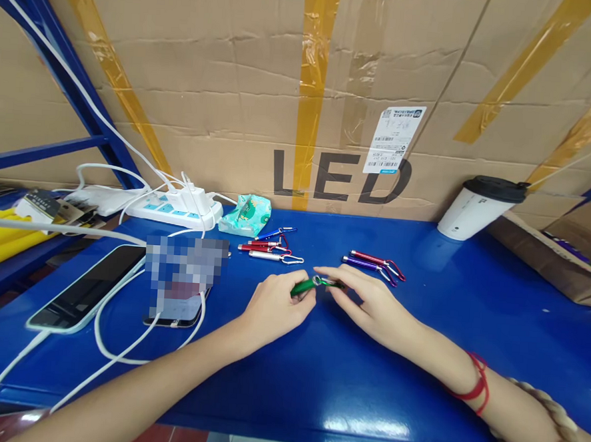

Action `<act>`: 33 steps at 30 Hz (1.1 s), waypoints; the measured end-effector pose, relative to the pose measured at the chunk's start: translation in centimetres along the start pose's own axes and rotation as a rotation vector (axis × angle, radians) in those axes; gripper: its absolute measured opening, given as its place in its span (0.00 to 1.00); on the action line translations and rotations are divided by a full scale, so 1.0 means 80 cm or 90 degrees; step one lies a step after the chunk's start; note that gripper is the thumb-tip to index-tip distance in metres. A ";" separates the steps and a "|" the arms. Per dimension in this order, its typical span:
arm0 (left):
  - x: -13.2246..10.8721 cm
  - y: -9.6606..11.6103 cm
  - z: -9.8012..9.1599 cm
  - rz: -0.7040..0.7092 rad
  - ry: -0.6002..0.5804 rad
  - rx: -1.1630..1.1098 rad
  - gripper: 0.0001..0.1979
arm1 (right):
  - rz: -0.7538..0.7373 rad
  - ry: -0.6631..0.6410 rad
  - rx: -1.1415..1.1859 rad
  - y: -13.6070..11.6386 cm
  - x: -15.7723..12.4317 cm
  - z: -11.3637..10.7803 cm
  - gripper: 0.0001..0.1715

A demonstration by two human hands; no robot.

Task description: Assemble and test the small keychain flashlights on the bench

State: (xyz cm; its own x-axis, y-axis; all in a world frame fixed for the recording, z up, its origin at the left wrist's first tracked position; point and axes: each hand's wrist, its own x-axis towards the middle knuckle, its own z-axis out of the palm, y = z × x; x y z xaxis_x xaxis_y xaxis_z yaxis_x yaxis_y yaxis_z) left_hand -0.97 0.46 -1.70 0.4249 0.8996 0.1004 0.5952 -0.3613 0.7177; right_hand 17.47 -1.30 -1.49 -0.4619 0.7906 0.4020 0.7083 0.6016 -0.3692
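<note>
A slim green keychain flashlight is held a little above the blue table, in front of me. Closed around its tube is my left hand. My right hand pinches the carabiner clip at its other end, thumb and fingers partly covering the clip. Beyond my left hand lie several similar flashlights with clips: a blue one, red ones and a silver one. Past my right hand, a red flashlight and a purple flashlight lie side by side.
Two phones, one a light-cased phone, lie at left among white charging cables. Behind them are a power strip and a teal packet. A lidded cup and an open carton stand at right. A large cardboard box forms the back.
</note>
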 end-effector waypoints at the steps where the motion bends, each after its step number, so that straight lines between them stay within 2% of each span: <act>1: 0.000 0.000 -0.001 -0.006 -0.007 0.031 0.11 | 0.009 -0.015 0.014 0.000 0.000 0.000 0.23; 4: -0.004 0.000 0.001 -0.006 -0.024 0.052 0.10 | -0.008 -0.058 0.051 -0.003 -0.002 0.002 0.27; 7: -0.009 0.002 0.007 0.013 -0.040 0.043 0.01 | 0.014 -0.096 0.071 -0.009 -0.005 0.006 0.29; 11: -0.015 0.001 0.016 0.069 -0.056 -0.026 0.10 | 0.101 -0.117 0.102 -0.016 -0.002 0.009 0.30; 14: -0.017 -0.001 0.018 0.104 -0.064 -0.056 0.11 | 0.126 -0.144 0.116 -0.016 0.002 0.009 0.25; 20: -0.017 -0.003 0.019 0.116 -0.025 -0.029 0.08 | 0.122 -0.189 0.109 -0.013 0.001 0.008 0.25; 22: -0.018 -0.004 0.019 0.127 -0.007 -0.027 0.09 | 0.113 -0.186 0.112 -0.011 0.000 0.008 0.25; 25: -0.017 -0.002 0.017 0.099 0.011 -0.078 0.11 | 0.101 -0.137 0.092 -0.004 0.000 0.009 0.23; 28: -0.013 0.003 0.010 0.028 0.024 -0.174 0.03 | 0.103 -0.085 0.087 0.001 0.001 0.010 0.22; 30: -0.010 0.005 0.006 -0.004 0.022 -0.224 0.03 | 0.107 -0.077 0.107 0.002 0.002 0.010 0.23; 33: -0.008 0.006 0.004 0.001 0.017 -0.248 0.05 | 0.143 -0.104 0.150 -0.005 0.002 0.007 0.26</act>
State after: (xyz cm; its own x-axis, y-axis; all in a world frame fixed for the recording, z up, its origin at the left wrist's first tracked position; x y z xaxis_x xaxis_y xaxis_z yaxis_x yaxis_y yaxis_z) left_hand -0.77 -0.35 -1.63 0.4040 0.9074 0.1156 0.2894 -0.2466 0.9249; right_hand 16.83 -1.32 -1.71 -0.4014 0.9023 0.1573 0.6677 0.4058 -0.6241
